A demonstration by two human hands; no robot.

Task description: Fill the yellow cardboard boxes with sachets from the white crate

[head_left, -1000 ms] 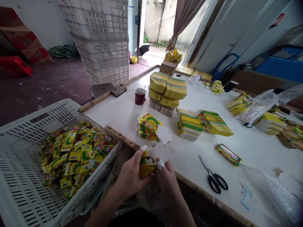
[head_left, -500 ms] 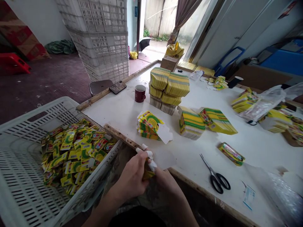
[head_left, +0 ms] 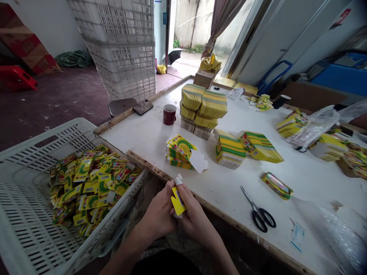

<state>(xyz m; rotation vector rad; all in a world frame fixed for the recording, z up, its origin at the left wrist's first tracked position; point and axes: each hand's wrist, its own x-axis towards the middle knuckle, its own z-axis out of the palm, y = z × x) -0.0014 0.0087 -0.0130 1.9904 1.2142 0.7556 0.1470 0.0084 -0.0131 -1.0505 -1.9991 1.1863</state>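
A small yellow cardboard carton (head_left: pixel 178 204) with a barcode is gripped between my two hands, just off the table's near edge. My left hand (head_left: pixel 161 209) is closed around its left side. My right hand (head_left: pixel 194 214) closes on the other side, with the thumb, wrapped in white tape, against it. The fingers hide most of the carton. Just beyond my hands, a small pile of flat yellow-green cartons (head_left: pixel 182 149) lies on the white table (head_left: pixel 143 141), white flaps towards me.
Left of me stands a white plastic basket (head_left: pixel 27 160) full of finished-looking yellow packs (head_left: pixel 91 187). On the table are stacked carton bundles (head_left: pixel 202 101), two further bundles (head_left: pixel 229 149), a mug (head_left: pixel 169 114), a phone (head_left: pixel 143 107), scissors (head_left: pixel 259 215) and a wrapped bundle (head_left: pixel 276 185).
The carton has turned in my hands, so its yellow barcode side now shows. My right hand has come up beside my left. The pale sheet-like blur over the table edge has gone.
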